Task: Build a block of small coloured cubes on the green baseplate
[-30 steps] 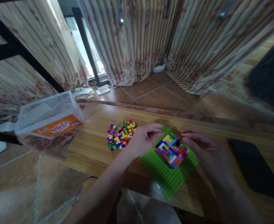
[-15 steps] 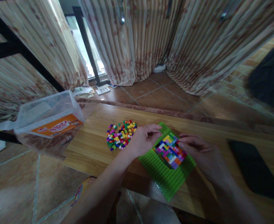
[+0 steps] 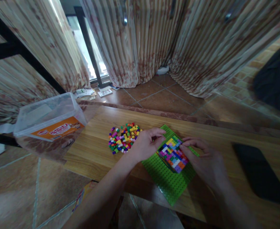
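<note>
A green studded baseplate [image 3: 171, 184] lies at a slant on the wooden table. On its upper middle stands a block of small multicoloured toy bricks [image 3: 174, 154], packed closely together. My left hand [image 3: 146, 143] is over the plate's upper left edge, fingers curled and thumb bent toward the index finger; anything between them is too small to make out. At the block's right corner, my right hand [image 3: 203, 157] has thumb and index finger drawn together in a pinch. What they hold, if anything, is hidden. Left of my left hand lies a pile of loose coloured bricks [image 3: 123, 138].
A clear plastic bin [image 3: 49, 113] with an orange label stands by the table's left end. A dark flat object [image 3: 259, 173] lies on the wooden table [image 3: 89, 148] at the right. Striped curtains [image 3: 154, 41] hang beyond, with papers [image 3: 85, 93] on the floor.
My right hand's fingers have shifted slightly at the block's right corner, baring a strip of the green plate between thumb and index finger. My left hand is almost unmoved.
</note>
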{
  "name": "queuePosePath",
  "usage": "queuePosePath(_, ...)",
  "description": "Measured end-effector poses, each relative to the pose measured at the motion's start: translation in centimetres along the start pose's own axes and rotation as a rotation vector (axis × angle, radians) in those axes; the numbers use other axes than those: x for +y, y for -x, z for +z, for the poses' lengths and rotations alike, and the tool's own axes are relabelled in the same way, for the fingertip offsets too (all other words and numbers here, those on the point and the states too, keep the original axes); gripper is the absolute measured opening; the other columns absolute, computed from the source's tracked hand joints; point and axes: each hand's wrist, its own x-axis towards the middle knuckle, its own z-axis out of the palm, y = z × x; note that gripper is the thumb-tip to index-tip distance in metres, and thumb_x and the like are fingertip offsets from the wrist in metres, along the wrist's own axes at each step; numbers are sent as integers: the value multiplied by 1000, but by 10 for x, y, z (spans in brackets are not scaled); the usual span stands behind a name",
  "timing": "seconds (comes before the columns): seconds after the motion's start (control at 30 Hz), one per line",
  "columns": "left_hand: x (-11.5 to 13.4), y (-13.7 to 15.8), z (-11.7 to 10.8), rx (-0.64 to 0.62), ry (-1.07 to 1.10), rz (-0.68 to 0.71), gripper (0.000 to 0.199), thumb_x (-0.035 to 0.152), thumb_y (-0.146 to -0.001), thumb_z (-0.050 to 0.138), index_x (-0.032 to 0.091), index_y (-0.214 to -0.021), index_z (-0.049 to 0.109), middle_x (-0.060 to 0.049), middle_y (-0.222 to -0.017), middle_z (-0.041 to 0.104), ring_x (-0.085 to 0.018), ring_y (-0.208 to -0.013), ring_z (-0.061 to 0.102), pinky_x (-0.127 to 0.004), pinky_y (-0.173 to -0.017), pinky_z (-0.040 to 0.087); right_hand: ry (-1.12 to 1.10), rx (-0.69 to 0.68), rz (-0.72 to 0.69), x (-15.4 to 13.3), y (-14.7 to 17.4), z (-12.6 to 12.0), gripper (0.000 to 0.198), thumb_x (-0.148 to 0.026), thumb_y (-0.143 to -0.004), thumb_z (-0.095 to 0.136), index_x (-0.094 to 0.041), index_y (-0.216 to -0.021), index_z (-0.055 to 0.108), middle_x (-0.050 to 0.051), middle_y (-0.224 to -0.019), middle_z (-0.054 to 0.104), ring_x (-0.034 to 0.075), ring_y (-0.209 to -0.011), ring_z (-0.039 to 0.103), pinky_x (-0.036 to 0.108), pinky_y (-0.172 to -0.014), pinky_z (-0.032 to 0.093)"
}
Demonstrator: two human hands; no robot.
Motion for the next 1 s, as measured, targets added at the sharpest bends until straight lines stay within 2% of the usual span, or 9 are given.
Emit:
queuePosePath(0.13, 0, 0, 1, -7, -27, 5, 21, 19, -87, 57, 13, -104, 66, -7, -91, 75, -17, -81, 70, -28, -76, 54, -12, -10, 11, -3, 0, 0, 16, -36, -80, 67, -22, -72, 64, 3, -96, 71, 21, -90, 66, 36, -83, 51)
queuePosePath(0.3, -2, 0, 2, -29, -8, -10, 20, 18, -86, 57, 15, -104, 66, -6, -89, 75, -16, -80, 69, -27, -75, 54, -129, -61, 134, -3, -2, 0, 21, -40, -78, 70, -20, -73, 67, 4, -80, 72, 18, -70, 66, 30, -65, 54)
queuePosePath(0.53, -1, 1, 4, -45, -48, -18, 20, 21, -87, 57, 16, -104, 68, -6, -92, 75, -17, -81, 69, -27, -74, 53, -276, -108, 230, -1, -5, -2, 22, -40, -71, 76, -20, -71, 67, 3, -75, 72, 15, -60, 64, 26, -53, 52)
queuePosePath(0.83, 1, 3, 4, -48, -89, 0, 22, 22, -87, 57, 15, -105, 68, -7, -96, 75, -18, -84, 69, -27, -77, 54, -333, -165, 287, -3, -5, -3, 21, -39, -72, 76, -21, -71, 67, 1, -71, 70, 14, -56, 62, 24, -50, 50)
queuePosePath(1.0, 0, 2, 3, -60, -105, 15, 23, 23, -88, 57, 15, -105, 68, -7, -97, 75, -17, -85, 69, -27, -78, 53, -373, -201, 309, -4, -5, -6, 26, -44, -69, 78, -20, -68, 68, 2, -70, 70, 14, -58, 61, 24, -51, 49)
